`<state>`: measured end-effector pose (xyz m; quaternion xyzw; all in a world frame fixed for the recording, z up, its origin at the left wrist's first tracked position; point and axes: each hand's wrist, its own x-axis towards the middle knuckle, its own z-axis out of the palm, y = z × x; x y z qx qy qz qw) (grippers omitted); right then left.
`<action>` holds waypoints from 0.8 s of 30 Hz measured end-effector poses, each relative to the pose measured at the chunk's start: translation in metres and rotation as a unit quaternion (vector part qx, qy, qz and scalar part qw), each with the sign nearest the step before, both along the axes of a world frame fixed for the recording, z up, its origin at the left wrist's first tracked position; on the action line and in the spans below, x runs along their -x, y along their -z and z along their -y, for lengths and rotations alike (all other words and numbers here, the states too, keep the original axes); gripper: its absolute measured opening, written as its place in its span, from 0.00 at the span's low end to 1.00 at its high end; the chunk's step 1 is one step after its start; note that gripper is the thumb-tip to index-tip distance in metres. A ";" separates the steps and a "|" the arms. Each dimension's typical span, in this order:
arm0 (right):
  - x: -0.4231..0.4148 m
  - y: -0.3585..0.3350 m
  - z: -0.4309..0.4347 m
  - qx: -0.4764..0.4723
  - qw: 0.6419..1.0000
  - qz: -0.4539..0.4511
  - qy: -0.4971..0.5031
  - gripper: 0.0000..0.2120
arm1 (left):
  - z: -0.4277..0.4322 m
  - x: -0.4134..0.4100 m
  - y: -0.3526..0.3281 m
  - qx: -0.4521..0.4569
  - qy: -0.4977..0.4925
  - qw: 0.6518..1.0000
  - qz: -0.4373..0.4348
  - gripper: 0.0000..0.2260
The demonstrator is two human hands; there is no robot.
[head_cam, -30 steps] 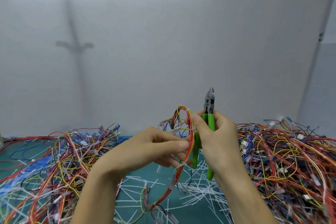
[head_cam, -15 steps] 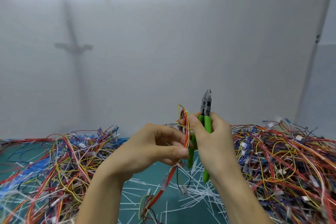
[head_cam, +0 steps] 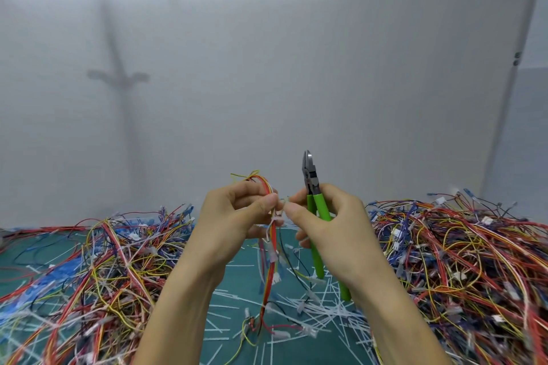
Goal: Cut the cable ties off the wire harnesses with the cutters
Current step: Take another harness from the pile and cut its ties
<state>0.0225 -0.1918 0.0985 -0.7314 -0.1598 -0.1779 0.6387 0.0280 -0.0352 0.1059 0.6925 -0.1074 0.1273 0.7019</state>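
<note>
My left hand (head_cam: 234, 216) grips a thin wire harness (head_cam: 271, 264) of red, orange and yellow wires, raised above the table; its lower end hangs down to the mat. My right hand (head_cam: 332, 228) holds the green-handled cutters (head_cam: 314, 210) upright, jaws closed and pointing up, apart from the harness. My right thumb and forefinger meet my left fingertips at a small pale piece on the harness, too small to identify. Cut white cable ties (head_cam: 311, 314) litter the mat below my hands.
A big tangle of wire harnesses (head_cam: 98, 270) lies on the left, and a larger heap of harnesses (head_cam: 462, 261) on the right. A green mat (head_cam: 237, 281) covers the table between them. A pale wall stands close behind.
The harness loop beside the cutters has straightened into a bundle held by my left hand. The cutters moved slightly right, away from the wires. Both hands rose a little.
</note>
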 end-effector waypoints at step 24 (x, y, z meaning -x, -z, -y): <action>0.003 -0.011 0.007 -0.133 0.986 -0.096 -0.024 0.16 | 0.001 -0.008 0.004 0.132 -0.021 0.991 0.010 0.18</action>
